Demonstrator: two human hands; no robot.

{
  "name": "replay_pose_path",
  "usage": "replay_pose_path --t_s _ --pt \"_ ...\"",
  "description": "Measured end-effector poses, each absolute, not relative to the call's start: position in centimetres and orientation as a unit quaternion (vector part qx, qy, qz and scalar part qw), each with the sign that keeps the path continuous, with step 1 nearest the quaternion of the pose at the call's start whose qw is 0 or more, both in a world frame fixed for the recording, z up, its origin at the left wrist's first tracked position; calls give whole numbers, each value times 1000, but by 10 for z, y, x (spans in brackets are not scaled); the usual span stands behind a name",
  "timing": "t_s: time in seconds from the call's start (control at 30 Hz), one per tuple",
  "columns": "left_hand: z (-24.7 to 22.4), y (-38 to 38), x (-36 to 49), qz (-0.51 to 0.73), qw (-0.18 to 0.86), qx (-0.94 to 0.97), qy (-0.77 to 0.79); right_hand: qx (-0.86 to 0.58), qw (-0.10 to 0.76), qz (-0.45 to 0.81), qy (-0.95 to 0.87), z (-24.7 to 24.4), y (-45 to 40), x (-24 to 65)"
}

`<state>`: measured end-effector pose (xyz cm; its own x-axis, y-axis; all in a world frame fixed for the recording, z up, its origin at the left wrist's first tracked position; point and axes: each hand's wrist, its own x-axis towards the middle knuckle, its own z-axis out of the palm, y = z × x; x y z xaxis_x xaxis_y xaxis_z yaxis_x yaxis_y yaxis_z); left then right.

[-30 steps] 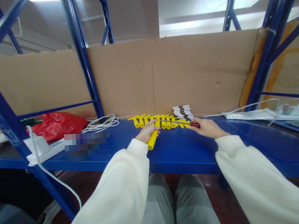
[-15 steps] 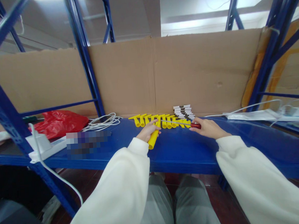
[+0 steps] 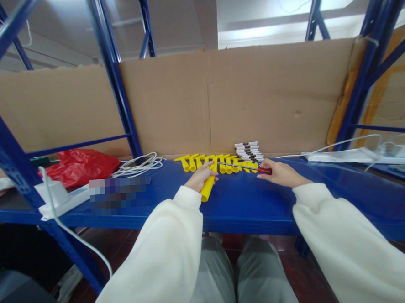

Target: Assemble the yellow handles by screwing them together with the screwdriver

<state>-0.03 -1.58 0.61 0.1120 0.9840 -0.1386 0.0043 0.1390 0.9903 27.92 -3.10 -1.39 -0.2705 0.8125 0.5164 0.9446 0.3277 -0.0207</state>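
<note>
My left hand (image 3: pixel 203 176) is closed around a yellow plastic tube-shaped piece (image 3: pixel 208 190), whose round end points toward me. In my right hand (image 3: pixel 279 172) is a screwdriver (image 3: pixel 266 171) with a red handle. Its long metal shaft runs left, and its tip is at the upper part of the yellow piece, beside my left fingers. Whether the tip sits in a screw is too small to see. Behind my hands lies a row of similar yellow pieces (image 3: pixel 228 167), partly hidden by the left hand and the shaft.
On the blue shelf (image 3: pixel 247 203), a stack of white-and-black pieces (image 3: pixel 247 149) stands by the cardboard panel (image 3: pixel 271 97). To the left are a red plastic bag (image 3: pixel 80 167), coiled white cable (image 3: pixel 143 163) and a power strip (image 3: pixel 68 201). Blue posts (image 3: pixel 115 74) rise on both sides.
</note>
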Motion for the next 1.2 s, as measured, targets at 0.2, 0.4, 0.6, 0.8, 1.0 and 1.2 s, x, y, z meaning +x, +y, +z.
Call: replay_pose_path --t_s 0.2,0.4,0.6,0.8,1.0,1.2 --pt "4 -13 0 434 561 493 503 -557 231 -179 -777 -12 -33 280" --pt "6 -15 -1 433 557 496 507 -559 234 -145 -782 -13 -32 279" --pt "6 -16 0 434 560 493 505 -570 228 -146 -776 -12 -32 280" --pt "4 -13 -1 439 559 489 506 -557 245 -123 -784 -12 -33 278" --pt "3 -10 -2 435 570 488 498 -560 252 -142 -776 -13 -33 279" --pt "2 -9 -2 433 568 493 497 -543 260 -113 -790 -13 -33 278"
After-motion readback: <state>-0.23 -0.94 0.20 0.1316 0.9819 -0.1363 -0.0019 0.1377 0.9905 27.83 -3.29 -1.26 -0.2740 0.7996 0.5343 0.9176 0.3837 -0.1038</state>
